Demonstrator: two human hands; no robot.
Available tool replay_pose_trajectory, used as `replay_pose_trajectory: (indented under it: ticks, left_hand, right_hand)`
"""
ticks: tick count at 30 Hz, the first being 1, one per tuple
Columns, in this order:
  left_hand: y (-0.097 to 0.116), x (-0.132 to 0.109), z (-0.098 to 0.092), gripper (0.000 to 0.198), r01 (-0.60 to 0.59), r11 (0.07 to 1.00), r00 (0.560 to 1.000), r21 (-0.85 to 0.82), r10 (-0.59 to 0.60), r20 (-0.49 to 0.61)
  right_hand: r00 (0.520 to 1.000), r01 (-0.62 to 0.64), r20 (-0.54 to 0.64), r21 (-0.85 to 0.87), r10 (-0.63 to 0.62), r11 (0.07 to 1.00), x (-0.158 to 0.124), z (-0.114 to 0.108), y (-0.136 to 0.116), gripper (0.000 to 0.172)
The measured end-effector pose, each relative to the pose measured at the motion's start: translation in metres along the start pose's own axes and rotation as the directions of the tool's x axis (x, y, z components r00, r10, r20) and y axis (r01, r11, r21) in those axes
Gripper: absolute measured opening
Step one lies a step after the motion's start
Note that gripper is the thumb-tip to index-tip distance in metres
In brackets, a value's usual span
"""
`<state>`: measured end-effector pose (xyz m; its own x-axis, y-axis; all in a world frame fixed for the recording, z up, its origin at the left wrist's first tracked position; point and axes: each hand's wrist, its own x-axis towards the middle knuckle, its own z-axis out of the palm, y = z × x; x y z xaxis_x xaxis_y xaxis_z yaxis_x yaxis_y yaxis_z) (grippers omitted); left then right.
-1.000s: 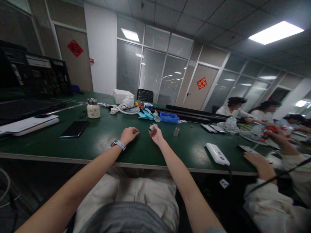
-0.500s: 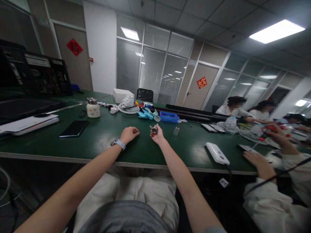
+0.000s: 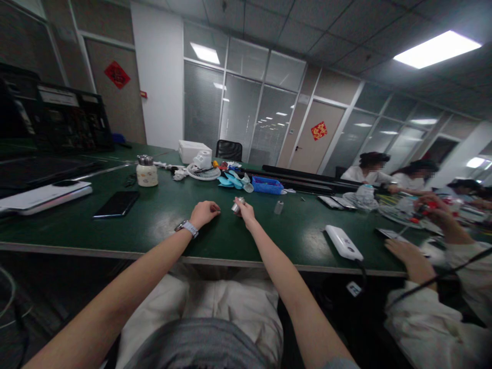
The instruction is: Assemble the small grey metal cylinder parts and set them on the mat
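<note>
My right hand (image 3: 243, 213) reaches out over the green table (image 3: 161, 220) and pinches a small silver cylinder (image 3: 236, 206) at its fingertips. My left hand (image 3: 204, 212), with a watch (image 3: 187, 227) on the wrist, rests on the table just left of it, fingers curled into a loose fist; I cannot see anything in it. A second small silver cylinder (image 3: 279, 207) stands on the table to the right of my right hand.
A black phone (image 3: 116, 204), a white device (image 3: 42, 196) and a jar (image 3: 146, 171) lie at the left. A fan (image 3: 202, 168), blue fan blades (image 3: 233, 181) and a blue tray (image 3: 267, 185) sit behind. A white power bank (image 3: 343, 243) is at the right, beside a co-worker's hands (image 3: 407, 255).
My right hand has turned over and shifted slightly left toward my left hand, bringing the silver cylinder lower. My left hand has stayed put.
</note>
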<state>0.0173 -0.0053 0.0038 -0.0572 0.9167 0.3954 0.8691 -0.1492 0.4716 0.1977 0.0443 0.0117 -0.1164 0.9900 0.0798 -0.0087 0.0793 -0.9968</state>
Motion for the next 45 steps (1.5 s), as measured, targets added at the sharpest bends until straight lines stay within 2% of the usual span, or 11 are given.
replay_pose_trajectory:
  ticks: [2,4,10,17,22,30,35,37,42,45]
  left_hand:
    - [0.000,0.000,0.000,0.021,-0.007,1.000,1.000,0.005,0.007,-0.003]
    - [0.000,0.000,0.000,0.022,-0.011,1.000,1.000,0.004,0.011,-0.006]
    - [0.001,-0.002,-0.001,0.021,-0.012,1.000,1.000,0.010,0.012,-0.001]
    - [0.006,-0.004,-0.004,0.022,-0.022,1.000,1.000,0.008,0.022,0.007]
    - [0.010,-0.005,-0.004,0.028,-0.095,0.995,0.995,-0.010,0.095,-0.005]
    - [0.007,-0.003,-0.002,0.027,-0.102,0.995,0.995,0.018,0.102,-0.009]
    - [0.006,-0.002,-0.001,0.027,-0.110,0.994,0.994,0.024,0.110,-0.006]
    - [0.006,-0.002,-0.002,0.027,-0.113,0.993,0.994,0.025,0.113,-0.006]
    - [0.009,-0.004,-0.003,0.027,-0.094,0.995,0.996,0.026,0.094,0.003]
    - [0.009,-0.004,-0.004,0.026,-0.088,0.995,0.996,0.036,0.088,0.000]
  right_hand:
    - [0.991,0.117,-0.034,-0.270,-0.131,0.956,-0.001,-0.002,0.004,0.039]
    - [0.980,0.166,-0.026,-0.449,-0.198,0.878,-0.003,-0.004,0.006,0.042]
    - [0.970,0.222,0.055,-0.603,-0.238,0.766,-0.003,-0.007,0.009,0.044]
    - [0.959,0.276,0.120,-0.578,-0.255,0.768,0.001,-0.008,0.015,0.045]
    - [0.953,0.302,0.134,-0.522,-0.272,0.798,0.000,-0.008,0.015,0.044]
    - [0.966,0.248,0.165,-0.351,-0.201,0.903,0.010,-0.004,0.020,0.036]
    - [0.972,0.216,0.172,-0.381,-0.161,0.899,0.008,-0.004,0.019,0.037]
    - [0.973,0.195,0.192,-0.363,-0.132,0.911,0.006,-0.004,0.017,0.040]
    - [0.945,0.092,0.327,-0.235,-0.010,0.968,0.002,-0.009,0.007,0.065]
    - [0.924,0.071,0.382,-0.228,0.022,0.971,0.000,-0.012,0.002,0.068]
